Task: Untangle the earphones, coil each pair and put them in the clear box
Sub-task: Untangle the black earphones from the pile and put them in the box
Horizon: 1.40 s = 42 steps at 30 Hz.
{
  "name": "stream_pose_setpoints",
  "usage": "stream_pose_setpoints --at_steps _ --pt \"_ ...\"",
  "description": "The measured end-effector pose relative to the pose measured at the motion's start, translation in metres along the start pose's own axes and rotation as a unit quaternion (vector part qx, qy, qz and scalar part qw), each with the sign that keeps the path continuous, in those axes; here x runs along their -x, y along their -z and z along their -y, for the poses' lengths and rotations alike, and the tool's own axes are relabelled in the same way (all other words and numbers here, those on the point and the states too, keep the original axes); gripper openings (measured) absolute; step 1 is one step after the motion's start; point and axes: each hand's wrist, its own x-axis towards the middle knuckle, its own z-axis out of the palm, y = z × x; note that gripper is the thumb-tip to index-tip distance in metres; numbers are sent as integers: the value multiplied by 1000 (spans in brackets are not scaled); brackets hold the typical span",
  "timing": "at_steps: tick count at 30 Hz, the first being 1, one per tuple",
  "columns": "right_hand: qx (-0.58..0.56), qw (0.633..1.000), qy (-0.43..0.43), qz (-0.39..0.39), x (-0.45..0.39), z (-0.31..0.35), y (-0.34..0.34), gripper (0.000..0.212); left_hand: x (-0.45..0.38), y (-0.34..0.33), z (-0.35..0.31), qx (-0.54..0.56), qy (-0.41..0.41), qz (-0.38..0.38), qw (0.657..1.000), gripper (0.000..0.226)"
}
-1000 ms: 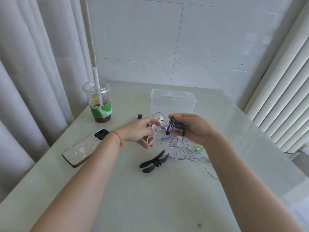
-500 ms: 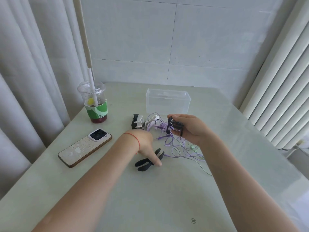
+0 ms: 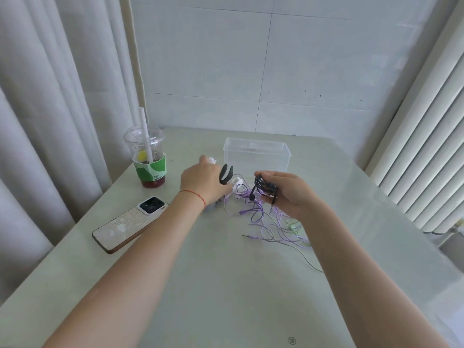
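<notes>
I see a pale table (image 3: 226,285) against a tiled wall. At twelve o'clock the clear box (image 3: 256,156) looks empty. At ten o'clock a drink cup (image 3: 148,159) holds dark liquid; its label print is unreadable. My right hand (image 3: 288,194) curls around coiled black earphones (image 3: 265,188); my left hand (image 3: 203,183) pinches a black clip (image 3: 225,174). Purple earphones (image 3: 263,219) sprawl beneath.

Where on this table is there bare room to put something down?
The near half of the table, between the forearms, is bare, as is the right side past the clear box. The middle is crowded with purple earphone cords.
</notes>
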Motion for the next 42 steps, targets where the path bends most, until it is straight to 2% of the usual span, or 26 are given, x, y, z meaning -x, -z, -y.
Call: stream_pose_setpoints --at_steps 3,6,9,12,14,15,18,21,25,28,31,33,38,42 --pt "11 1000 6 -1 -2 2 5 16 -8 -19 0 45 31 -3 998 50" --pt "-13 999 39 -13 -5 9 13 17 -14 -24 -7 126 54 -93 986 29" --pt "-24 997 77 -19 -12 17 18 17 -23 -22 -19 295 26 -121 948 32" --pt "3 995 103 -14 -19 24 20 17 -27 -16 -35 521 8 -45 853 52" --pt "24 992 124 -13 -22 28 19 17 -28 -12 -44 613 11 16 790 59" --pt "36 990 136 -15 -24 30 20 16 -31 -11 -49 635 3 42 772 56" --pt "89 980 175 -28 -28 36 22 17 -36 -8 -53 653 -27 111 749 49" --pt "143 969 195 -50 -32 41 25 18 -39 -6 -54 662 -23 162 731 45" --pt "193 957 209 -54 -29 46 27 15 -41 -9 -56 656 -17 199 728 35" --pt "220 950 214 -51 -26 46 26 16 -37 -12 -59 660 -14 211 721 12" --pt "236 948 208 -47 -26 45 25 15 -35 -15 -62 666 9 189 721 1" --pt "247 947 202 -49 -26 44 25 16 -36 -18 -61 661 23 166 732 11" --pt "270 941 199 -47 -28 38 21 17 -37 -21 -55 619 -5 167 767 37" --pt "277 940 193 -46 -28 37 19 17 -39 -23 -56 595 25 149 789 26"
